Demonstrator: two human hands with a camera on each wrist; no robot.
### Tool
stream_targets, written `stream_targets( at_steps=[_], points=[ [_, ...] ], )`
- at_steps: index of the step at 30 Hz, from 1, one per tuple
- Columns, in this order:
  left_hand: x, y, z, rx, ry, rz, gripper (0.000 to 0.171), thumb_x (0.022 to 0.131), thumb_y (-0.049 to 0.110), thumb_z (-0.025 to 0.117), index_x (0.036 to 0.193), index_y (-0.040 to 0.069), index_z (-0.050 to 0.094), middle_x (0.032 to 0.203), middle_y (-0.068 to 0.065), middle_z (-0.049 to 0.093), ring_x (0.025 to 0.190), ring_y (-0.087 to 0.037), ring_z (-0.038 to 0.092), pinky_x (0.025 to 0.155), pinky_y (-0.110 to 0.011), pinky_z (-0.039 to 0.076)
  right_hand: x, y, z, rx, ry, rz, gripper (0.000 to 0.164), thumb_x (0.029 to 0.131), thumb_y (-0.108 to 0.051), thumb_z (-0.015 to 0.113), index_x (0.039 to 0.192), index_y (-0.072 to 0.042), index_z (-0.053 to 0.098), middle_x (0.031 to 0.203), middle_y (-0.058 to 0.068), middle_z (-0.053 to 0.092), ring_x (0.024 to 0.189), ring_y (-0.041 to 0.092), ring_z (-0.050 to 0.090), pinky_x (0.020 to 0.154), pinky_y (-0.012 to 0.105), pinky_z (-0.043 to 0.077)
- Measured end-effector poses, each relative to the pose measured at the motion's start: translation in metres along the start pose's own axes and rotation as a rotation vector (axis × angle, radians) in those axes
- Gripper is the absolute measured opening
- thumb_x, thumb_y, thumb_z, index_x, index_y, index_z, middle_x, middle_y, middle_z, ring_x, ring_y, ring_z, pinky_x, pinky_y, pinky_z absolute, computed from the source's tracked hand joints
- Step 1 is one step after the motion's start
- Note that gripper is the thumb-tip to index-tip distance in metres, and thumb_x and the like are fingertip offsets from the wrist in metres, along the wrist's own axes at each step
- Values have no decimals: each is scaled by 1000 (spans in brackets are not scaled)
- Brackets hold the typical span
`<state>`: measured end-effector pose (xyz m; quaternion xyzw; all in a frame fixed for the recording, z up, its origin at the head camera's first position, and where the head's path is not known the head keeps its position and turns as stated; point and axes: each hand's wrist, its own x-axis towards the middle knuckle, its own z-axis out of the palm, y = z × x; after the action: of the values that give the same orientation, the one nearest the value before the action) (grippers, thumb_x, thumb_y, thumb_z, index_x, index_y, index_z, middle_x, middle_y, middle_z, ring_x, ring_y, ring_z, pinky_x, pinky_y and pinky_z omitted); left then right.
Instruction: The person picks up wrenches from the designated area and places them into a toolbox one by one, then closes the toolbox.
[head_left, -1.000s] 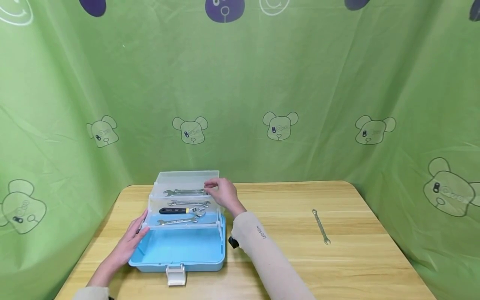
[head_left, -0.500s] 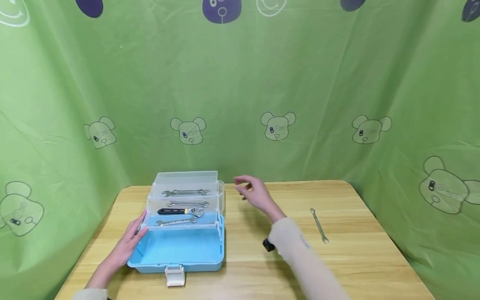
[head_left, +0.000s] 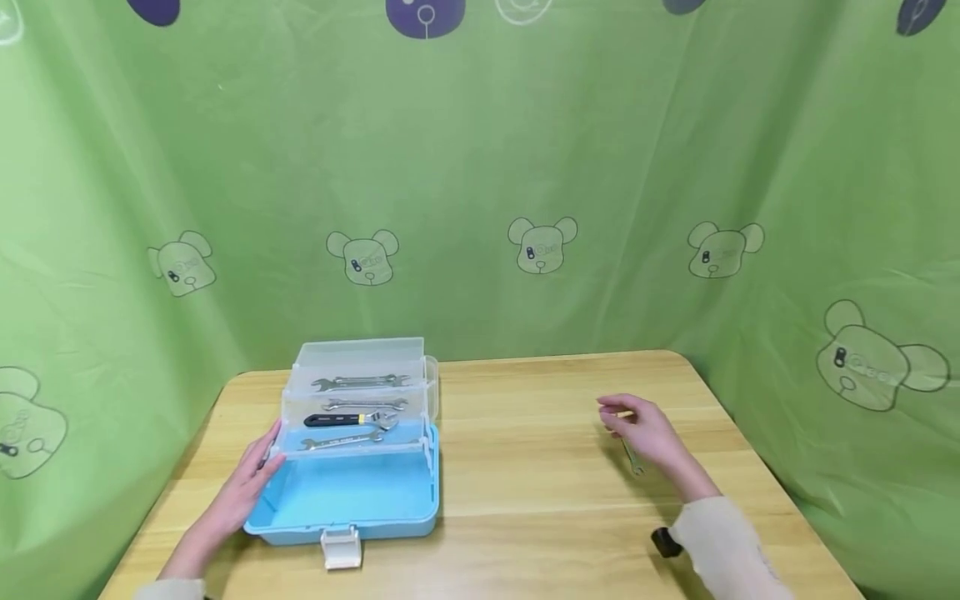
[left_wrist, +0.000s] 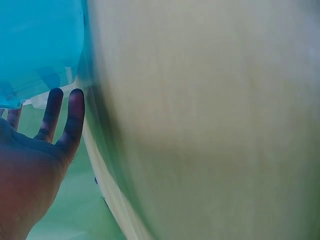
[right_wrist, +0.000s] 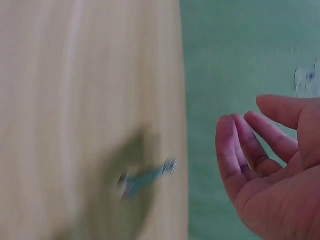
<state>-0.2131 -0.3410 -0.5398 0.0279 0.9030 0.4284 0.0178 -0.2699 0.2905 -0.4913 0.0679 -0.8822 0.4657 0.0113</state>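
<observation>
Across to the right has gone the right hand [head_left: 643,427], which half a second ago hung just off the far right corner of the toolbox [head_left: 352,500]; it is now over the lone wrench [head_left: 633,457] on the right of the tabletop [head_left: 517,467]. From the head view that hand covers the wrench's far end, and I couldn't say whether they touch; the right wrist view settles it, showing the whole wrench, blurred, lying apart from loosely bent fingers that hold nothing, a gap between them and the thumb. The left hand [head_left: 243,487] stays at the toolbox's left side, thumb by the near corner of the clear trays [head_left: 294,414]. Only the left wrist view shows its fingers, held fairly straight and spread at the blue plastic, not wrapped round it. Tools show from the head alone: wrenches [head_left: 363,382] in the farther tray, and in the nearer one an adjustable wrench [head_left: 337,420] with a black handle between two plain ones. A white latch [head_left: 341,548] hangs at the front. Pale, striped wood grain runs along the tabletop, and green cloth [head_left: 480,133] printed with bear heads encloses it on the far, left and right sides.
</observation>
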Motion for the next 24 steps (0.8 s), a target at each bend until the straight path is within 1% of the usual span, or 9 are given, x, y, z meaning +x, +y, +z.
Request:
stream_targets(
  at_steps=[2,4,7,11,14,17,19,21,24],
  points=[
    [0,-1,0,-3,1,1,68,112,44,38,168,23,5,168,-32,9,150,-63,13,111,-85,18,-7,13,-9,-49,24,26,40,103,-14,64,137,7,60,123,28,67,98,33,73,82,40,65],
    [1,-1,0,-8,2,-1,68,112,44,38,168,23,5,168,-32,9,150,-62,13,110,-85,18,-14,26,-16,-82,31,63,40,103,-13,64,136,9,59,124,30,66,102,39,71,81,38,65],
    [0,-2,0,-13,-2,-4,69,112,44,38,168,23,5,168,-32,8,149,-63,13,111,-85,19,-23,39,-22,-138,14,141,42,102,-14,65,135,11,58,123,30,66,105,39,69,79,37,64],
    [0,0,-1,-11,-6,-9,69,112,45,37,168,22,4,169,-32,7,150,-63,13,110,-85,18,-31,49,-26,-139,-32,217,48,99,-14,69,136,13,56,123,31,64,106,35,66,76,36,63],
    [0,2,-3,-8,0,-6,69,112,45,37,168,22,4,169,-32,7,150,-63,12,110,-86,17,-32,51,-25,-101,-49,220,52,97,-14,72,137,15,54,126,32,62,106,34,65,75,33,63],
    [1,3,-4,-10,6,0,68,112,45,36,168,23,4,169,-32,7,150,-63,12,110,-86,16,-32,51,-21,-102,-52,194,56,94,-13,75,137,16,53,127,34,61,106,35,65,75,31,63],
    [2,2,-4,-16,2,3,68,112,46,36,168,24,4,169,-31,7,150,-63,11,110,-85,16,-32,50,-18,-145,-39,189,57,90,-13,78,134,16,56,123,33,62,105,35,65,76,32,62],
    [2,1,-3,-22,0,6,68,112,46,36,168,23,4,169,-31,7,151,-62,11,111,-85,15,-32,49,-14,-220,-18,185,55,88,-16,80,128,14,60,114,28,66,100,33,64,76,32,59],
    [1,-1,-1,-27,-2,10,68,113,44,37,168,22,5,169,-31,8,150,-62,12,111,-85,16,-31,48,-9,-318,5,196,47,85,-18,82,118,10,64,100,19,66,89,29,61,74,35,51]
  ],
)
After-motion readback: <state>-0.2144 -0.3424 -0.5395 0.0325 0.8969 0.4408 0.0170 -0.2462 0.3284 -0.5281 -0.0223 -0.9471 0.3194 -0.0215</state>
